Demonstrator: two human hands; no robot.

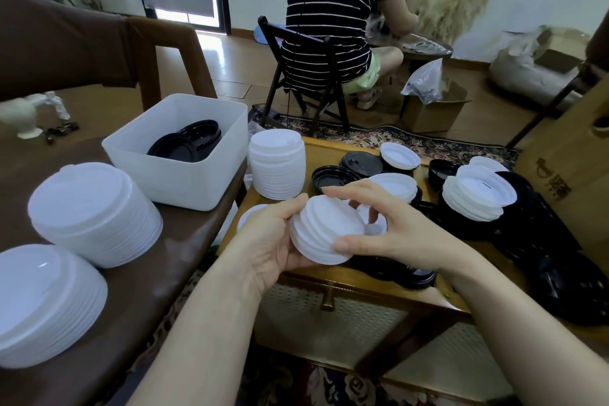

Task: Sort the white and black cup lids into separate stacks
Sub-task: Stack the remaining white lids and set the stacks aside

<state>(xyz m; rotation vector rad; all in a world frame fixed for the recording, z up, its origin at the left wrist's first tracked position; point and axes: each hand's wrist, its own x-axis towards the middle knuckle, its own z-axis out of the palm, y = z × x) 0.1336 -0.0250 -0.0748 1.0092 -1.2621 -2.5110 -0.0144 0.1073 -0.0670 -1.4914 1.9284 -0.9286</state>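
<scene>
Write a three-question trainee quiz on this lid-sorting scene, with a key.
1. True or false: the white bin on the brown table holds black lids.
2. Multiple choice: what do the left hand and right hand hold between them? A) a black lid B) a small stack of white lids C) the bin
3. Fill in: the tall white stack stands on the wooden stand, just ____ of the bin.

Key: 1 true; 2 B; 3 right
</scene>
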